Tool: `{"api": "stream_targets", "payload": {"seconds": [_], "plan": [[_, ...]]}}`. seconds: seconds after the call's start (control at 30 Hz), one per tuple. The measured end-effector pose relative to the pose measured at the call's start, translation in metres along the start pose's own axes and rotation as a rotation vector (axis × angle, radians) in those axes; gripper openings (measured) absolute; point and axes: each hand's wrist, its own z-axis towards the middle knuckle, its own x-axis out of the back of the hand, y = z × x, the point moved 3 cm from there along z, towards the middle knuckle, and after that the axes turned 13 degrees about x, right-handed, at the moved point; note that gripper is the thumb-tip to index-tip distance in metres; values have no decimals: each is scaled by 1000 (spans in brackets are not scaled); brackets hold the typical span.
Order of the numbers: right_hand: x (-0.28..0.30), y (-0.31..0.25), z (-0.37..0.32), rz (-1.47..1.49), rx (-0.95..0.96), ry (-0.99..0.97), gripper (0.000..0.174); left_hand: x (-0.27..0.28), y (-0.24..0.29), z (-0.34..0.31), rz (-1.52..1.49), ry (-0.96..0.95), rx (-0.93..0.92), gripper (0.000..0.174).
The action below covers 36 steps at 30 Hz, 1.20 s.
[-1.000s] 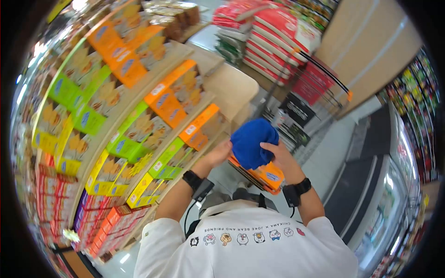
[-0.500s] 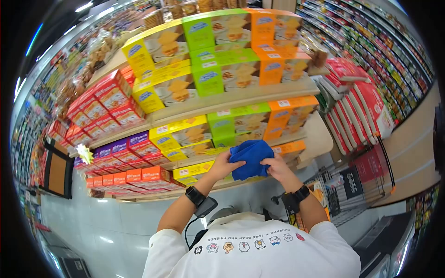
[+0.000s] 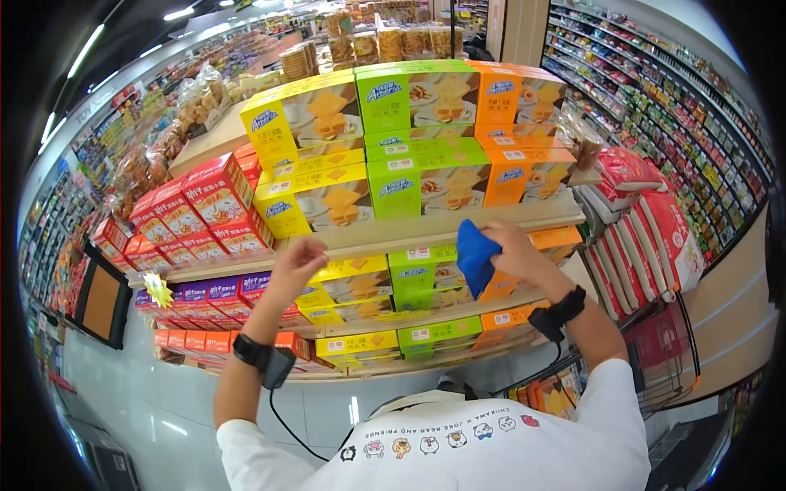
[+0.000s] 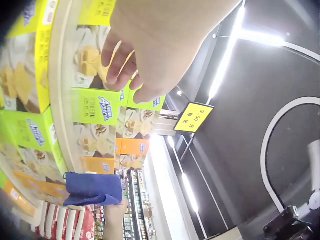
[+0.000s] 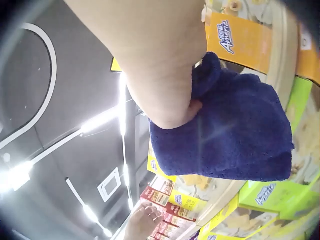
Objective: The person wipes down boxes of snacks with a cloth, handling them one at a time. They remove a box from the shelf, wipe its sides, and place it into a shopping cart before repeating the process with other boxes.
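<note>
A folded blue cloth hangs from my right hand, which grips it in front of the shelf. Its plush surface fills much of the right wrist view, where the thumb lies against the cloth. My left hand is raised to the left, apart from the cloth, with loosely bent fingers and nothing in them. Behind the hands stand stacked snack boxes: yellow boxes nearest the left hand, green boxes in the middle and orange boxes at the right.
The wooden shelf edge runs across just behind my hands. Red boxes fill the shelf's left part. At the right are stacked red-and-white sacks and a shopping cart. Tiled floor shows lower left.
The view has turned to face the shelf squarely. My left hand has let go of the cloth and moved left; my right hand has carried the cloth up and toward the shelf.
</note>
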Motion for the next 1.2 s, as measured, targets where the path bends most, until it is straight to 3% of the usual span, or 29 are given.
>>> {"api": "stream_targets", "payload": {"seconds": [0.03, 0.13, 0.23, 0.33, 0.37, 0.43, 0.57, 0.67, 0.7, 0.8, 0.93, 0.97, 1.07, 1.2], "plan": [[7, 10, 11, 8, 55, 4, 34, 2, 12, 9, -34, 8, 21, 22], [17, 41, 40, -144, 202, 9, 38, 1, 32, 53, 337, 120, -87, 23], [23, 74, 63, 1, -18, -56, 37, -27, 48, 88, 561, 221, -115, 37], [36, 90, 76, 28, -166, -55, 33, -53, 57, 111, 936, 451, -338, 50], [38, 98, 80, -10, -151, -10, 32, -60, 56, 120, 971, 444, -183, 63], [41, 113, 87, -86, -125, 80, 29, -74, 66, 130, 1056, 457, -162, 69], [64, 122, 96, 51, -247, 400, 26, -77, 66, 152, 1106, 426, -74, 80], [70, 161, 92, 274, -398, 609, 25, -72, 56, 164, 1124, 461, -49, 81], [78, 154, 94, 204, -453, 630, 26, -72, 56, 166, 1128, 453, -94, 80], [80, 130, 105, -15, -370, 665, 27, -73, 62, 171, 1149, 410, -175, 77], [48, 111, 115, -493, -238, 391, 31, -73, 61, 182, 1164, 383, -250, 74], [35, 113, 118, -490, -273, 168, 34, -72, 60, 182, 1156, 372, -267, 73], [-13, 114, 110, -620, -88, 59, 38, -70, 59, 182, 1127, 332, -307, 73], [-46, 97, 119, -744, -166, -115, 47, -72, 59, 183, 1146, 350, -357, 73]]}}
